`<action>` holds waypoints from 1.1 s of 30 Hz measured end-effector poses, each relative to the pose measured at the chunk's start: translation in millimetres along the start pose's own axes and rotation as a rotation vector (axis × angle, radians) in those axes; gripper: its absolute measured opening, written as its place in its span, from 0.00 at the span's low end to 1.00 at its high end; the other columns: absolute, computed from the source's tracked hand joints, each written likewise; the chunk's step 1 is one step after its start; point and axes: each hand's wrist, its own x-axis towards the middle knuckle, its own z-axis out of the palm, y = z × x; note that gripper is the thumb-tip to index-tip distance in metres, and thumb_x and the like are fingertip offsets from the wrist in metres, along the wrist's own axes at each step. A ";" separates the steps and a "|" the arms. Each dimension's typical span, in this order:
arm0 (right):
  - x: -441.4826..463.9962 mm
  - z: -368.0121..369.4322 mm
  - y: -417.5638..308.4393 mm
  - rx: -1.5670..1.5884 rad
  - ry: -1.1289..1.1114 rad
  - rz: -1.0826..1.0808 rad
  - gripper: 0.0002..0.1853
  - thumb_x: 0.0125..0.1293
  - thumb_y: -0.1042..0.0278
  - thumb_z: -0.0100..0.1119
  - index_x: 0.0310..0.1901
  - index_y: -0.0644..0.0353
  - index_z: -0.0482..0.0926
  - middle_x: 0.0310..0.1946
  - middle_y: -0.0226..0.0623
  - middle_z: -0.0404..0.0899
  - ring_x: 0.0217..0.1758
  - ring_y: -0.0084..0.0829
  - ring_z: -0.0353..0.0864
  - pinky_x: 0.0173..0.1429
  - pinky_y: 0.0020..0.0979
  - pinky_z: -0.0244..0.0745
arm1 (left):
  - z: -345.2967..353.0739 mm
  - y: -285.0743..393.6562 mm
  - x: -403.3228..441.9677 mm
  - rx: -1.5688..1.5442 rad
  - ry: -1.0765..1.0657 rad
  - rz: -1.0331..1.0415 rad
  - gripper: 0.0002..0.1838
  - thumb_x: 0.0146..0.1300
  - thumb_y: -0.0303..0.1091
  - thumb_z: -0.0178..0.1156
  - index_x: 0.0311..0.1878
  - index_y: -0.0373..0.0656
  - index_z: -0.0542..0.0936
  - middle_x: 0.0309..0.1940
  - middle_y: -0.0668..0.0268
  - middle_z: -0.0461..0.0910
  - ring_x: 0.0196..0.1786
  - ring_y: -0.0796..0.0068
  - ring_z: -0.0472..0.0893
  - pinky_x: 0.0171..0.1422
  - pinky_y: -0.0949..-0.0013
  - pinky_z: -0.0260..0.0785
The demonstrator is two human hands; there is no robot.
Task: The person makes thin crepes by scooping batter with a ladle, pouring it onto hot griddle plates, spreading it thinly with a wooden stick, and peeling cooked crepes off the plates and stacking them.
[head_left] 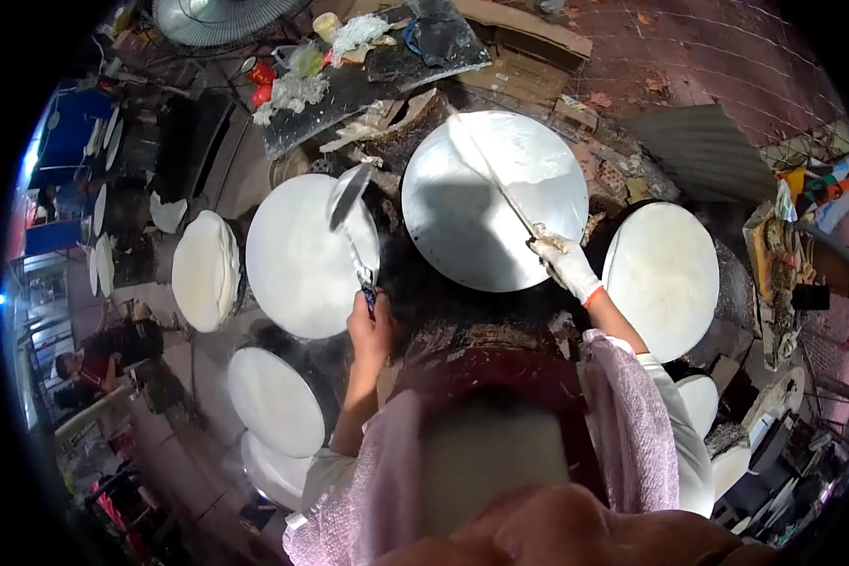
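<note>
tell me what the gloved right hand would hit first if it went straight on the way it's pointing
Apart from the stick it grips, the gloved right hand would likely meet the large shiny round plate; whether it would touch it or pass above is unclear.

Ladle (349,199) in left hand (370,330)

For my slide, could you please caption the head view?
Left hand with ladle, gloved right hand with stick over a disc.
</note>
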 end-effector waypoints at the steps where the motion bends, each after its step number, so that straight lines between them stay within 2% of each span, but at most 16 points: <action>1: 1.1 -9.0 1.0 -0.167 0.021 -0.087 0.16 0.63 0.66 0.65 0.50 0.64 0.82 0.34 0.28 0.82 0.33 0.19 0.76 0.40 0.23 0.72 | 1.0 -3.3 -1.3 0.054 0.031 -0.021 0.07 0.73 0.32 0.51 0.41 0.38 0.73 0.17 0.73 0.65 0.19 0.86 0.63 0.23 0.74 0.55; 3: -0.8 -37.6 -5.3 -0.499 0.059 -0.268 0.14 0.64 0.67 0.64 0.49 0.63 0.82 0.38 0.29 0.84 0.37 0.21 0.79 0.46 0.24 0.74 | 3.2 -4.7 -10.7 0.065 0.057 -0.051 0.08 0.72 0.32 0.53 0.39 0.37 0.73 0.17 0.74 0.64 0.20 0.86 0.62 0.23 0.74 0.54; 4: 2.1 -57.7 -15.4 -0.410 0.046 -0.267 0.17 0.63 0.68 0.64 0.53 0.62 0.80 0.43 0.32 0.85 0.44 0.23 0.80 0.53 0.25 0.73 | 4.2 -4.1 -15.4 0.070 0.072 -0.069 0.08 0.71 0.32 0.53 0.38 0.37 0.74 0.17 0.75 0.64 0.20 0.87 0.61 0.23 0.75 0.53; 7: 45.1 -94.2 -15.9 -0.332 0.156 -0.316 0.15 0.64 0.68 0.62 0.50 0.65 0.82 0.42 0.33 0.85 0.46 0.21 0.79 0.54 0.24 0.72 | 7.6 1.9 -26.9 0.121 0.131 -0.079 0.08 0.71 0.32 0.54 0.37 0.37 0.73 0.18 0.75 0.63 0.21 0.86 0.61 0.23 0.75 0.52; 11: 31.6 -57.5 -26.6 -0.331 -0.194 -0.040 0.16 0.65 0.66 0.61 0.52 0.63 0.82 0.33 0.25 0.79 0.30 0.15 0.69 0.36 0.20 0.66 | 15.9 -19.1 -43.0 0.115 0.216 -0.097 0.09 0.71 0.33 0.55 0.36 0.37 0.74 0.17 0.73 0.63 0.21 0.85 0.61 0.23 0.74 0.53; 15: 38.9 -94.0 -22.9 -0.629 -0.223 -0.459 0.20 0.64 0.66 0.63 0.57 0.62 0.79 0.43 0.34 0.84 0.43 0.22 0.80 0.51 0.22 0.73 | 16.3 -19.3 -57.6 0.066 0.218 -0.299 0.09 0.70 0.33 0.56 0.38 0.36 0.75 0.18 0.70 0.68 0.21 0.82 0.63 0.25 0.72 0.57; 16: 51.5 -107.9 -27.9 -0.498 -0.197 -0.238 0.19 0.64 0.65 0.63 0.54 0.65 0.80 0.49 0.39 0.83 0.52 0.26 0.80 0.59 0.25 0.71 | 16.1 -15.2 -59.3 0.076 0.214 -0.312 0.09 0.70 0.33 0.56 0.38 0.36 0.75 0.17 0.70 0.68 0.21 0.82 0.63 0.25 0.72 0.57; 19: 74.6 -102.2 -56.2 -0.387 -0.135 -0.353 0.17 0.63 0.67 0.64 0.51 0.69 0.81 0.49 0.37 0.83 0.52 0.24 0.79 0.61 0.24 0.69 | 20.2 -15.0 -64.2 0.123 0.228 -0.300 0.08 0.69 0.32 0.56 0.36 0.37 0.75 0.16 0.69 0.68 0.19 0.81 0.64 0.23 0.70 0.57; 20: 74.4 -106.5 -57.1 -0.391 -0.278 -0.076 0.19 0.63 0.68 0.64 0.54 0.69 0.79 0.47 0.34 0.83 0.49 0.21 0.78 0.59 0.23 0.69 | 22.8 -14.8 -67.3 0.118 0.225 -0.322 0.08 0.69 0.32 0.56 0.36 0.37 0.75 0.16 0.69 0.68 0.19 0.81 0.65 0.23 0.70 0.58; 21: 71.1 -98.1 -54.6 -0.412 -0.339 -0.040 0.22 0.64 0.69 0.64 0.57 0.70 0.77 0.43 0.30 0.82 0.45 0.20 0.76 0.53 0.22 0.70 | 23.5 -11.1 -68.9 0.113 0.224 -0.345 0.08 0.69 0.32 0.56 0.35 0.37 0.75 0.16 0.68 0.68 0.19 0.81 0.65 0.23 0.69 0.58; 23: 62.9 -89.4 -37.7 -0.424 -0.401 -0.241 0.24 0.64 0.70 0.63 0.60 0.68 0.75 0.42 0.31 0.82 0.44 0.19 0.75 0.50 0.21 0.71 | 24.4 -16.4 -76.9 0.113 0.225 -0.394 0.08 0.68 0.32 0.57 0.34 0.37 0.74 0.18 0.66 0.70 0.21 0.80 0.67 0.25 0.69 0.60; 24: 40.9 -80.1 -67.5 -0.560 -0.375 0.056 0.24 0.64 0.70 0.63 0.61 0.68 0.74 0.49 0.37 0.81 0.50 0.23 0.77 0.55 0.22 0.71 | 25.4 -19.1 -80.0 0.109 0.232 -0.394 0.09 0.68 0.32 0.57 0.35 0.36 0.74 0.17 0.66 0.69 0.21 0.80 0.67 0.25 0.69 0.60; 27: 62.5 -110.3 -67.7 -0.542 -0.489 -0.277 0.21 0.65 0.72 0.61 0.59 0.68 0.76 0.53 0.39 0.80 0.55 0.25 0.77 0.61 0.26 0.70 | 23.8 -25.2 -84.7 0.210 0.244 -0.337 0.09 0.68 0.33 0.56 0.35 0.36 0.74 0.17 0.66 0.69 0.21 0.79 0.66 0.25 0.69 0.60; 28: 74.5 -112.5 -78.2 -0.504 -0.414 -0.075 0.19 0.65 0.72 0.60 0.58 0.67 0.77 0.57 0.39 0.79 0.58 0.26 0.76 0.64 0.27 0.68 | 24.2 -24.5 -83.6 0.259 0.244 -0.303 0.09 0.68 0.33 0.56 0.36 0.36 0.74 0.17 0.66 0.69 0.21 0.79 0.66 0.25 0.69 0.60; 31: 103.0 -103.0 -94.6 -0.436 -0.458 -0.327 0.21 0.64 0.67 0.61 0.57 0.66 0.77 0.63 0.39 0.74 0.64 0.25 0.72 0.65 0.25 0.66 | 25.8 -14.0 -79.1 0.255 0.248 -0.310 0.10 0.69 0.34 0.56 0.36 0.35 0.74 0.16 0.69 0.67 0.20 0.80 0.65 0.24 0.68 0.59; 33: 87.8 -100.1 -97.1 -0.657 -0.507 -0.171 0.21 0.64 0.68 0.61 0.58 0.68 0.76 0.58 0.41 0.78 0.59 0.25 0.76 0.63 0.25 0.69 | 25.2 -18.9 -82.8 0.203 0.234 -0.331 0.10 0.69 0.34 0.55 0.37 0.35 0.74 0.16 0.69 0.67 0.20 0.81 0.65 0.23 0.69 0.58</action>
